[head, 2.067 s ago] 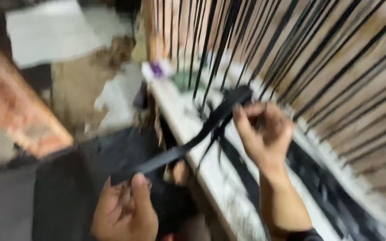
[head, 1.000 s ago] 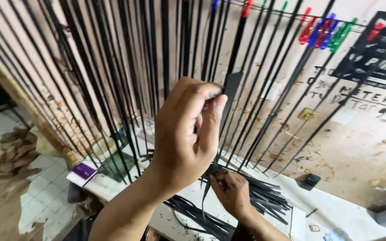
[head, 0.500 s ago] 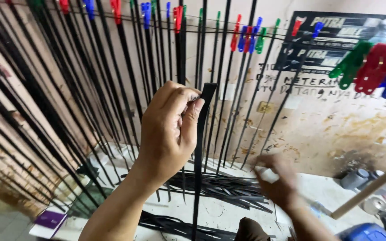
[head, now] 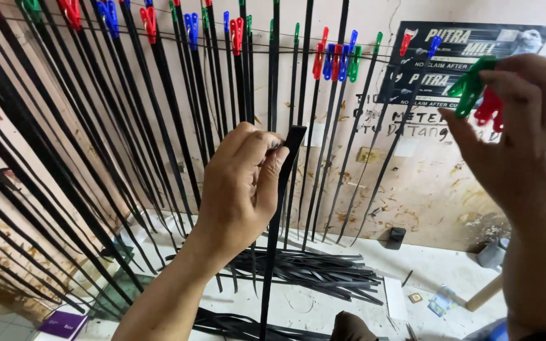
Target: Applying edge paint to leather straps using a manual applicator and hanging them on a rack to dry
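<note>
Behind everything is a stained beige wall [head: 412, 189] with a cord strung across it, and dozens of long black strips hang off that cord by coloured clothespegs [head: 333, 60]. Taking that peg cluster as the landmark: the left hand [head: 241, 189] is below it and a bit left, fingers pinched tight on the top end of a loose black strip [head: 279, 208], which dangles straight down toward the white bench [head: 450, 265] under the pegs. A messy pile of more strips [head: 311, 271] lies flat on that bench. Off to the right of the pegs, at about their height, the right hand [head: 526, 139] has its fingertips closed on a green peg [head: 472, 82] and a red one [head: 489, 107].

My guess is the strip is light, thin and floppy, probably a little slick, so gripping right at the very end like this looks like the sane way to hold it
</note>
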